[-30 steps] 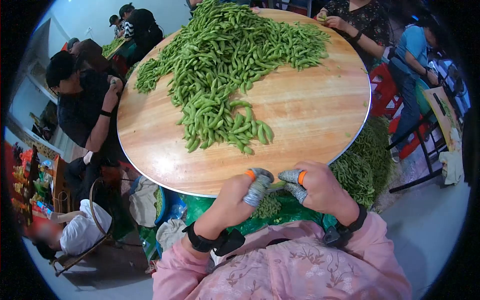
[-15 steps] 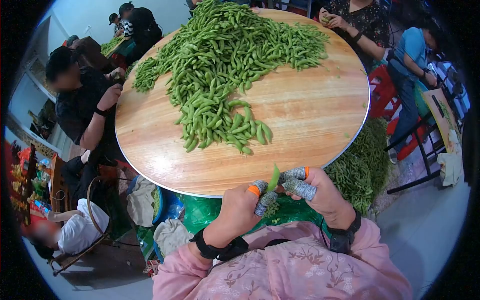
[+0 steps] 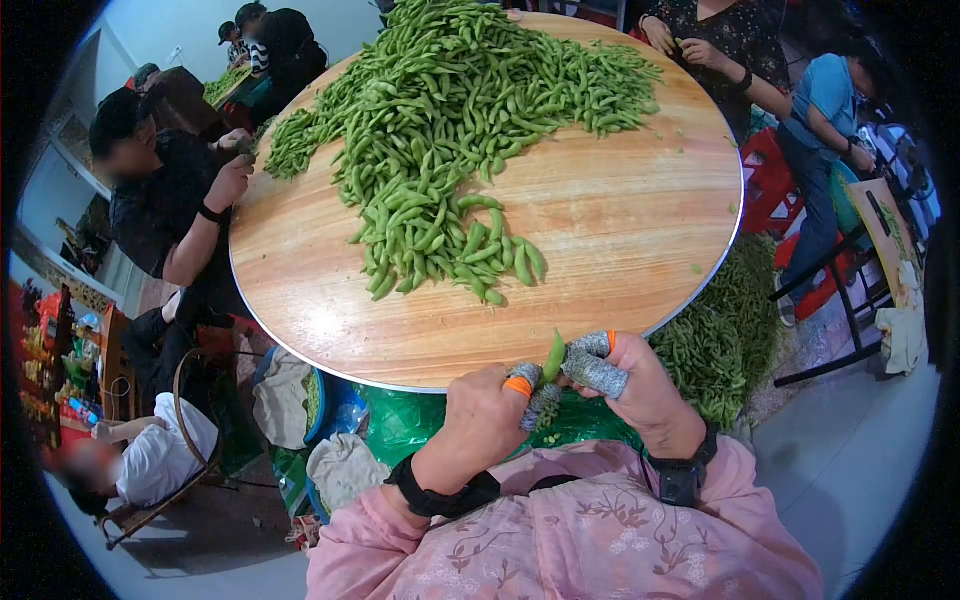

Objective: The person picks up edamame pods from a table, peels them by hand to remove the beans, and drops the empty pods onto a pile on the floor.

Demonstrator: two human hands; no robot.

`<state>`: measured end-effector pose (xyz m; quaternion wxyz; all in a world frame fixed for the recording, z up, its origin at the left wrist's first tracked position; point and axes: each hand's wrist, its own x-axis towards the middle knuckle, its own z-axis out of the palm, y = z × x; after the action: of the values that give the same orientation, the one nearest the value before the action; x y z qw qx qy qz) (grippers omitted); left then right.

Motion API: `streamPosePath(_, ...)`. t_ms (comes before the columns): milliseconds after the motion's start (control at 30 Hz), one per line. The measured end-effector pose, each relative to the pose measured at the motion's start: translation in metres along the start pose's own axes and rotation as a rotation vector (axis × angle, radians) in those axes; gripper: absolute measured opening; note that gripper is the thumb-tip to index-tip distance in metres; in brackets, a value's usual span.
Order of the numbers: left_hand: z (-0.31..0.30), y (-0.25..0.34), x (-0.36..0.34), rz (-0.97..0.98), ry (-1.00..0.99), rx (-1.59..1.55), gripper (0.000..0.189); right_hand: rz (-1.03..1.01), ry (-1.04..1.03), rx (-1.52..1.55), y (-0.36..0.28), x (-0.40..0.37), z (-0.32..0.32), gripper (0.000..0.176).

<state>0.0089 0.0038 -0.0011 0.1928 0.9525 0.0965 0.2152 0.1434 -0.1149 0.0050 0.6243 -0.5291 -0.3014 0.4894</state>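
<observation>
Just beyond the near edge of the round wooden table (image 3: pixel 620 225), both hands meet at one green edamame pod (image 3: pixel 554 352), its tip pointing up. My left hand (image 3: pixel 480 412) pinches the pod's lower part between covered fingertips. My right hand (image 3: pixel 640 392) presses its thumb and finger against the pod from the other side. Grey knit finger covers with orange bands are on both hands and hide part of the grip. Below the fingers, shelled beans (image 3: pixel 551 428) lie above green plastic. A large heap of edamame pods (image 3: pixel 425 150) spreads across the table's far and middle part.
Green plastic sheeting (image 3: pixel 405 425) hangs under the table edge. A blue tub (image 3: pixel 317 408) and pale cloths (image 3: pixel 345 470) stand at lower left. Leafy pods (image 3: pixel 715 345) pile on the floor at right. Co-workers sit around the table, one at left (image 3: pixel 165 190).
My left hand has shifted slightly right, closer to my right hand, and the pod tilts a little more to the right. Co-workers' hands at left and upper right have moved.
</observation>
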Motion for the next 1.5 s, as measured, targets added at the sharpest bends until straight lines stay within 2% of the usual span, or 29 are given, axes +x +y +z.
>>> streamPosePath(167, 0.006, -0.005, -0.003, 0.015, -0.001, -0.010, 0.018, -0.058, 0.045, -0.018, 0.006, 0.004, 0.004, 0.008)
streamPosePath(233, 0.009, -0.005, -0.004, -0.044, -0.004, -0.163, 0.019, -0.041, 0.069, -0.018, 0.014, 0.005, 0.006, 0.008)
streamPosePath(300, 0.010, -0.007, -0.005, -0.054, -0.020, -0.207, 0.019, -0.117, 0.081, -0.004, 0.018, 0.008, 0.006, 0.009)
streamPosePath(367, 0.009, -0.006, -0.005, -0.068, -0.036, -0.250, 0.019, -0.071, 0.048, -0.029, 0.015, 0.008, 0.002, 0.009)
streamPosePath(433, 0.007, 0.001, -0.002, -0.114, 0.007, 0.009, 0.019, -0.024, 0.016, -0.056, 0.013, 0.008, 0.000, 0.009)
streamPosePath(533, 0.003, 0.000, 0.002, -0.024, 0.049, 0.027, 0.017, 0.021, 0.001, -0.028, 0.014, 0.006, 0.003, 0.010)
streamPosePath(567, 0.006, -0.002, 0.000, -0.024, 0.050, 0.028, 0.017, -0.036, -0.014, -0.023, 0.013, 0.007, 0.005, 0.010)
streamPosePath(633, 0.015, -0.008, -0.006, -0.128, 0.012, -0.279, 0.013, -0.093, -0.028, -0.016, 0.016, 0.008, 0.006, 0.010)
streamPosePath(667, 0.014, -0.007, -0.006, -0.129, 0.012, -0.278, 0.013, -0.118, -0.031, 0.031, 0.022, 0.009, 0.007, 0.010)
streamPosePath(733, 0.012, -0.003, -0.004, -0.260, 0.018, -0.679, 0.011, -0.143, -0.034, 0.077, 0.031, 0.013, 0.005, 0.010)
streamPosePath(767, 0.013, -0.005, -0.005, -0.261, 0.017, -0.679, 0.011, -0.180, -0.044, 0.077, 0.034, 0.014, 0.004, 0.010)
streamPosePath(833, 0.014, -0.008, -0.005, -0.322, -0.037, -0.942, 0.013, -0.216, -0.051, 0.076, 0.036, 0.013, 0.002, 0.010)
streamPosePath(867, 0.010, -0.005, -0.003, -0.321, -0.036, -0.942, 0.013, -0.224, -0.050, 0.077, 0.035, 0.014, 0.002, 0.010)
streamPosePath(933, 0.002, 0.003, 0.001, -0.257, -0.045, -0.369, 0.013, -0.232, -0.050, 0.078, 0.032, 0.014, 0.002, 0.010)
streamPosePath(967, 0.003, 0.001, 0.001, -0.259, -0.046, -0.369, 0.013, -0.179, -0.045, 0.058, 0.030, 0.013, 0.001, 0.010)
streamPosePath(1033, 0.005, -0.003, 0.000, -0.067, 0.013, -0.103, 0.014, -0.126, -0.043, 0.039, 0.026, 0.011, 0.001, 0.010)
streamPosePath(1067, 0.007, -0.005, -0.001, -0.066, 0.014, -0.101, 0.014, -0.174, -0.056, 0.005, 0.025, 0.011, 0.000, 0.009)
streamPosePath(1133, 0.010, -0.008, -0.003, -0.127, -0.034, -0.385, 0.014, -0.219, -0.065, -0.029, 0.027, 0.010, -0.001, 0.009)
streamPosePath(1200, 0.009, -0.012, -0.002, -0.134, -0.051, -0.458, 0.013, -0.271, -0.065, -0.059, 0.033, 0.011, -0.003, 0.009)
streamPosePath(1267, 0.007, -0.009, -0.001, -0.142, -0.069, -0.531, 0.013, -0.232, -0.079, -0.027, 0.029, 0.013, -0.001, 0.009)
streamPosePath(1333, 0.000, 0.002, 0.001, -0.151, -0.083, -0.107, 0.010, -0.196, -0.092, 0.006, 0.027, 0.013, -0.001, 0.009)
streamPosePath(1433, 0.001, 0.000, 0.000, -0.035, -0.001, 0.041, 0.011, -0.096, -0.086, 0.074, 0.026, 0.012, -0.001, 0.011)
streamPosePath(1500, 0.007, -0.005, -0.003, -0.055, 0.023, -0.020, 0.011, -0.043, -0.060, 0.112, 0.021, 0.012, 0.007, 0.011)
